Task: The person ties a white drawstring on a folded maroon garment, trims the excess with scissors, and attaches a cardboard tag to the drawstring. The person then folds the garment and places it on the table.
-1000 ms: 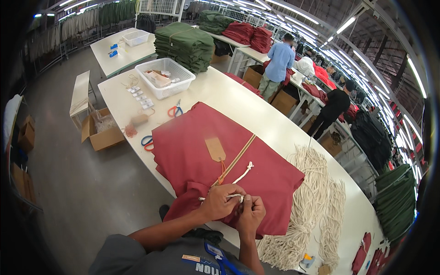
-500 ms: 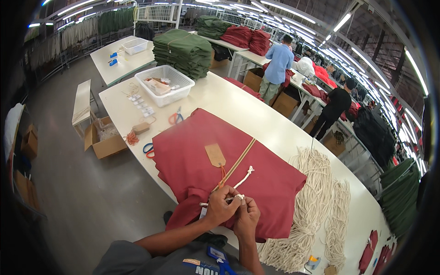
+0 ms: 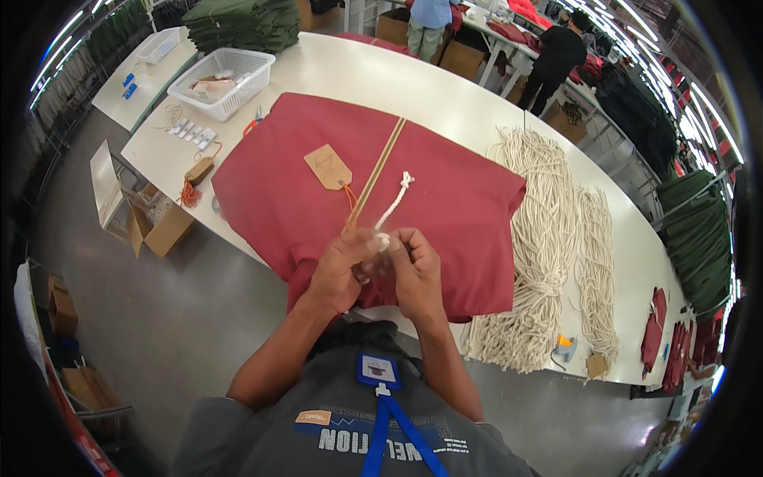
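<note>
A cream cotton cord point(image 3: 389, 211) lies over a maroon garment point(image 3: 453, 215), one knotted end pointing away from me. At its near end a knot point(image 3: 382, 241) sits between my hands. My right hand point(image 3: 419, 274) is closed, thumb and forefinger pinching the cord beside the knot. My left hand point(image 3: 338, 269) is closed on the cord from the other side, its fingertips blurred by motion. Just beyond it, a brown paper tag point(image 3: 327, 167) on orange string rests on the garment beside a tan zip-like stripe point(image 3: 380, 163). The cord under my fingers is partly hidden.
Bundles of cream cord point(image 3: 540, 238) lie right of the garment, near an orange and grey tool point(image 3: 565, 347). A white plastic basket point(image 3: 222, 83), small white tags point(image 3: 193, 133) and folded green fabric point(image 3: 242, 24) are at the far left. Two people work at tables beyond.
The view has tipped downward, so the table appears higher and more of my torso shows. My hands have drawn slightly apart around the knot, and my left fingers are moving.
</note>
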The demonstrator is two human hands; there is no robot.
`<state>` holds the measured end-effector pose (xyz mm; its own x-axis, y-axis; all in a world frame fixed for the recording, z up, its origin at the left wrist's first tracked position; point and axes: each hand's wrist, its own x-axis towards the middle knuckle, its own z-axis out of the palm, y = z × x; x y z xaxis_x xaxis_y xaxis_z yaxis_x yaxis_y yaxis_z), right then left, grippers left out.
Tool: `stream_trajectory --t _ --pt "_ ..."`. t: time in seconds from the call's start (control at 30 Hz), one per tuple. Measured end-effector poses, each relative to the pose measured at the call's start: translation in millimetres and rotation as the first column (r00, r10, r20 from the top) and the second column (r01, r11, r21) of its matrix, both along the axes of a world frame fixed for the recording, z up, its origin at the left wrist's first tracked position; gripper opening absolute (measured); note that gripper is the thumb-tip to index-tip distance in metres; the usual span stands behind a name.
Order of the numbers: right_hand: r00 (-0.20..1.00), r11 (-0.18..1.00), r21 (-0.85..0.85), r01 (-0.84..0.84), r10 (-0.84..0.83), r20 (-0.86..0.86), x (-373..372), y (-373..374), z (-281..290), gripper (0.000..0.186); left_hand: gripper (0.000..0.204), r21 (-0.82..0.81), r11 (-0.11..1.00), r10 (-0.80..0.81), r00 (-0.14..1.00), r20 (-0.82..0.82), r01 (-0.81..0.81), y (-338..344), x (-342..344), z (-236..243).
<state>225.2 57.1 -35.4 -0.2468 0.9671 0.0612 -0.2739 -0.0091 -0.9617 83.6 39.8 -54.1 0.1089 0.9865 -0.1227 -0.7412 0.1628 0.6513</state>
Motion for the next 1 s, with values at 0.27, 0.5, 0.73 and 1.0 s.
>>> stream_trajectory --t 0.27,0.5,0.73,1.0 --pt "0.999 0.985 -0.168 -0.046 0.042 -0.027 1.4 1.8 3.3 0.010 0.009 0.148 0.988 0.088 0.922 -0.378 -0.034 -2.4 -12.2 0.6" --pt "0.998 0.996 -0.089 -0.016 0.021 0.056 -6.4 -2.8 -2.9 0.009 0.003 0.361 0.932 0.115 0.904 -0.412 0.046 -1.1 -25.5 -0.9" --pt "0.980 0.982 0.016 0.187 -0.187 0.061 -4.8 -14.7 7.4 0.010 0.005 0.310 0.950 0.163 0.899 -0.407 -0.032 -5.2 -23.2 -2.5" --pt "0.981 0.974 0.148 0.171 -0.182 0.063 -12.8 -20.7 5.5 0.014 0.010 0.605 0.793 0.503 0.637 -0.584 -0.071 -5.4 -22.7 3.0"
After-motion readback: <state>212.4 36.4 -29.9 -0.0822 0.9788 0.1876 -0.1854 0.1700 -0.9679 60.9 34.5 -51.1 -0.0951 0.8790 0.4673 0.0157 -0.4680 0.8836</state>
